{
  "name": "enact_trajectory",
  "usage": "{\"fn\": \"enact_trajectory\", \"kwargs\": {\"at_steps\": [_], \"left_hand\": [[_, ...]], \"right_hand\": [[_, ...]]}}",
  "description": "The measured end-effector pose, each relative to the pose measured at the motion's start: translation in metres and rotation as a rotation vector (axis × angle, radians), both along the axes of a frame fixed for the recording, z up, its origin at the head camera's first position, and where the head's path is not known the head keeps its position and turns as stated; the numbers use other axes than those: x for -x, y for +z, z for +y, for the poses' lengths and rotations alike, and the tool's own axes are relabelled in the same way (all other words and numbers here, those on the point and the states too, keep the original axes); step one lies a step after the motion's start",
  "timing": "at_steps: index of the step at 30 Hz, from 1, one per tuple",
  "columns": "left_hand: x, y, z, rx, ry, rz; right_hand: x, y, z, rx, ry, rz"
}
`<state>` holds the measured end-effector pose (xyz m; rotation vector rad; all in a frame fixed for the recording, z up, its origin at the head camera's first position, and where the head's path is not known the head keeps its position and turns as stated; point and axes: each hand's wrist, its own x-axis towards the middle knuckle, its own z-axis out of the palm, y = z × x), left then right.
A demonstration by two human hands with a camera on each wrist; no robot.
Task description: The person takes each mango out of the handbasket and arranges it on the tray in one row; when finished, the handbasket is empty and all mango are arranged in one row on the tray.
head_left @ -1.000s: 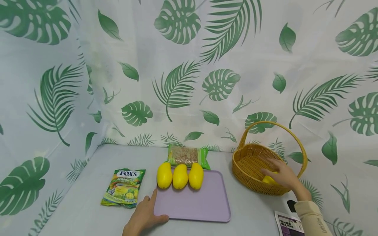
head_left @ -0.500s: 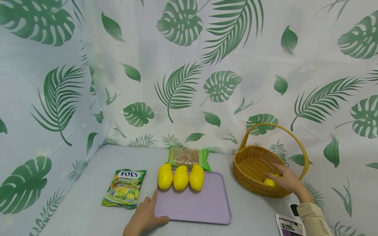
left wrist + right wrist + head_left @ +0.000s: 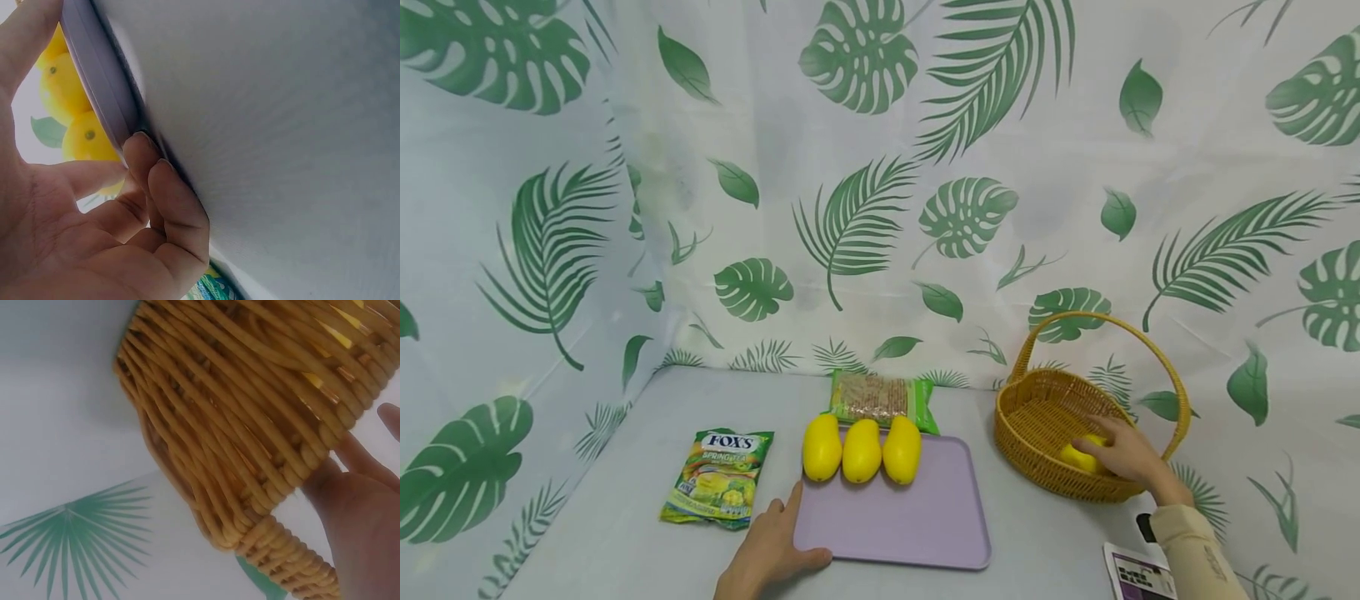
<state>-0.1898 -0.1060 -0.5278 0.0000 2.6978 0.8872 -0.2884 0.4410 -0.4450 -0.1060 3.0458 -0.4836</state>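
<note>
My left hand [image 3: 769,546] grips the near-left corner of a lilac tray [image 3: 925,525], thumb at the front edge and index finger along the left side. Its other fingers curl beside the rim in the left wrist view. Three yellow mangoes [image 3: 861,451] lie side by side across the tray's far-left part. At the right, my right hand [image 3: 1126,454] reaches over the near rim of a wicker basket [image 3: 1037,467] and holds a yellow mango [image 3: 1078,455] low inside it. In the right wrist view, the basket's woven wall [image 3: 219,419] hides the fingertips; yellow shows through its gaps.
A green FOX'S candy bag [image 3: 718,479] lies left of the tray. Behind the mangoes is a clear-and-green packet [image 3: 880,397] with brown contents. The basket's tall handle [image 3: 1150,346] arches above it. A printed sheet [image 3: 1138,575] lies near the right forearm. Leaf-patterned cloth walls the table's back.
Inside the basket, the mango and my right hand have shifted slightly, and more of the mango shows now. My left hand stays at the tray corner. The head view has moved a little.
</note>
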Motion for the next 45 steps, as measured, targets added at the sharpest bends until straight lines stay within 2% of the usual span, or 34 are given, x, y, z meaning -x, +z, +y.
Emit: {"fn": "enact_trajectory", "kwargs": {"at_steps": [7,12,28,35,45], "left_hand": [[0.001,-0.001,0.000,0.003,0.001,-0.004],[0.001,-0.002,-0.001,-0.001,0.007,-0.003],[0.000,-0.003,-0.001,-0.001,0.013,-0.005],[0.000,-0.002,0.001,-0.005,0.011,-0.002],[-0.001,-0.002,0.000,0.002,0.007,0.005]], "right_hand": [[0.009,-0.003,0.002,0.010,0.007,-0.012],[0.014,-0.001,0.000,0.003,-0.012,-0.081],[0.036,-0.007,-0.003,-0.070,0.078,-0.248],[0.034,-0.007,-0.006,-0.078,0.132,-0.235],[0.031,0.001,-0.010,-0.097,0.105,-0.164]]}}
